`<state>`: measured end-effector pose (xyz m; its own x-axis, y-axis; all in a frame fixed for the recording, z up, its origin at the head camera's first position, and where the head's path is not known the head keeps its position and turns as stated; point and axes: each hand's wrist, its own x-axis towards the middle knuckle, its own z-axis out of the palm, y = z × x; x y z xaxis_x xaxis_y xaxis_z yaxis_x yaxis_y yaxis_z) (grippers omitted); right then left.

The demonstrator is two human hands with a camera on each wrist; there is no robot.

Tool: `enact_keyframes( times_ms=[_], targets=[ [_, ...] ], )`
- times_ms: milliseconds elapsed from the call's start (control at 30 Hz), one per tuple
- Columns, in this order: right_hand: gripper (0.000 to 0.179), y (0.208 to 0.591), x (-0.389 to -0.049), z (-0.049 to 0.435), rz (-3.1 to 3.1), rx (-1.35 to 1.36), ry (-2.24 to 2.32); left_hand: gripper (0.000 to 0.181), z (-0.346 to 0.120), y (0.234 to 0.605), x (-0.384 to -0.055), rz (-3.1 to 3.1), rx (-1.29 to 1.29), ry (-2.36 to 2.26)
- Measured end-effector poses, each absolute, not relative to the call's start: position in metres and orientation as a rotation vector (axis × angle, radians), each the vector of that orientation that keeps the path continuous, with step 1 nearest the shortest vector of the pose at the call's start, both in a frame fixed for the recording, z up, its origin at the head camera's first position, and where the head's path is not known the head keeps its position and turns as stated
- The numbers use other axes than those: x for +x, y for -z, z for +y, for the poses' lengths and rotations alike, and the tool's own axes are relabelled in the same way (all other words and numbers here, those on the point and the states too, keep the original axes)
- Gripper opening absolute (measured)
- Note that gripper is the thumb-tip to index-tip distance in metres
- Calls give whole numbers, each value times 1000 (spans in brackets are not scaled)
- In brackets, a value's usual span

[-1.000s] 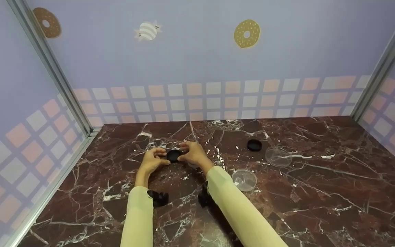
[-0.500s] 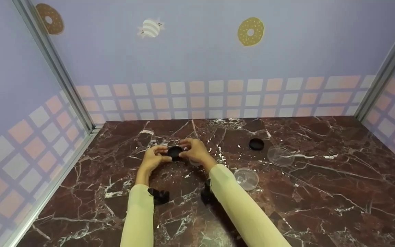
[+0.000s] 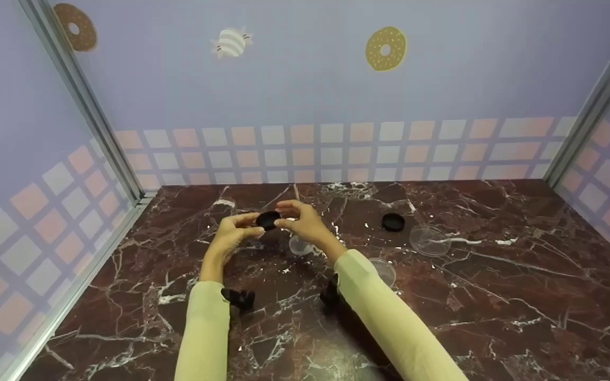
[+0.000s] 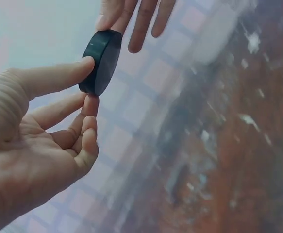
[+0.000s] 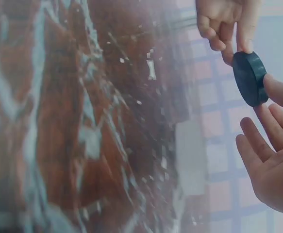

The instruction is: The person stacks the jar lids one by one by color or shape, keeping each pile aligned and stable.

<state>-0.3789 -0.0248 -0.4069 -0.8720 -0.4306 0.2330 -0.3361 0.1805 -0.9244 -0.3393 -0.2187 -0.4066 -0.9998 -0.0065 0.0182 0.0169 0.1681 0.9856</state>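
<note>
A round black lid (image 3: 269,220) with a shallow rim is held up above the marble-patterned table between both hands. My left hand (image 3: 227,236) pinches its left edge between thumb and fingertips, as the left wrist view of the lid (image 4: 102,60) shows. On the opposite edge my right hand (image 3: 309,226) pinches it with thumb and index finger, its other fingers spread, seen also in the right wrist view of the lid (image 5: 251,80). A small clear round container (image 3: 301,245) stands on the table just below my right hand, partly covered by it.
To the right a second round black lid (image 3: 393,222) lies on the table (image 3: 495,296). Beside it is a clear round dish (image 3: 430,241). Another clear round dish (image 3: 386,271) is partly hidden behind my right sleeve. Patterned wall panels (image 3: 305,95) enclose the back and sides.
Both hands have raised the black lid and moved it slightly away toward the back wall. More of the small clear container now shows below my right hand.
</note>
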Motion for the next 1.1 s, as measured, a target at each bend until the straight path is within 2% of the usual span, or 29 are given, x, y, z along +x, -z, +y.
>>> enact_keyframes(
  times_ms=[400,700,1100],
  targets=[
    [50,396,-339,17,2312,-907,1829,48,-200,386,-309,-2495,-350,1901],
    [52,403,-308,18,2371,-974,1713,50,-211,392,-283,-2618,-528,1838],
    [54,417,-305,16,2393,-834,1659,49,-216,413,-291,-2679,-566,1839]
  ],
)
